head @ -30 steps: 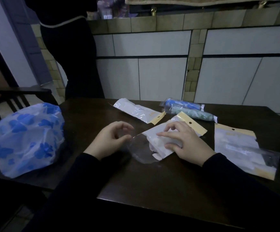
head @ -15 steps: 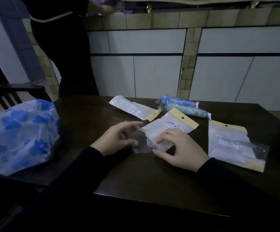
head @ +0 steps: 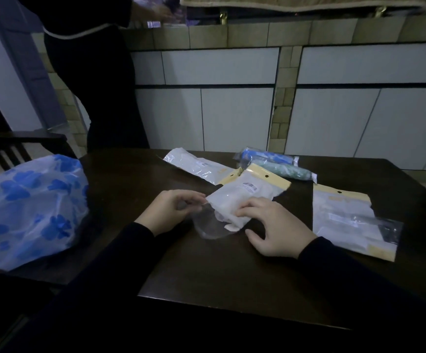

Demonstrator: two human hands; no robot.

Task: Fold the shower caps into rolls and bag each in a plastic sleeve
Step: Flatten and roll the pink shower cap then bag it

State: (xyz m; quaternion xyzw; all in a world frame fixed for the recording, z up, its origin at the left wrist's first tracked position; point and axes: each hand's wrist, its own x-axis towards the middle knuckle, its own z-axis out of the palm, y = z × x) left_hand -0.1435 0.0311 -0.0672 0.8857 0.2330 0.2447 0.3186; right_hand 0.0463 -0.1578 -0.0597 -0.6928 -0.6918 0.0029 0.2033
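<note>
You are in the bagging step: a white folded shower cap [head: 228, 210] is partly inside a plastic sleeve [head: 251, 193] with a yellow header, lying in the middle of the dark worktop [head: 232, 271]. Your left hand [head: 172, 211] has its fingertips pinched on the clear flap at the sleeve's open end, holding the mouth up off the worktop. Your right hand [head: 274, 226] lies on the sleeve with its fingers bent, pressing the cap down through the plastic; I cannot tell whether the thumb has any grip on it. A corner of the white cap and a clear flap stick out towards you, so the cap does not look fully seated yet.

The next move, as I judge it, calls for keeping the mouth open with your left hand while the right works the roll deeper towards the yellow header, then closing the flap over it. Thin film like this is apt to crumple, so press evenly.

Further back lie another white sleeve [head: 199, 166] and two bagged rolls, one blue [head: 267, 157] and one green [head: 283, 170]. Flat sleeves [head: 344, 217] wait to your right, and a blue-flowered cap [head: 28, 210], not yet folded, sits well apart on your left.
</note>
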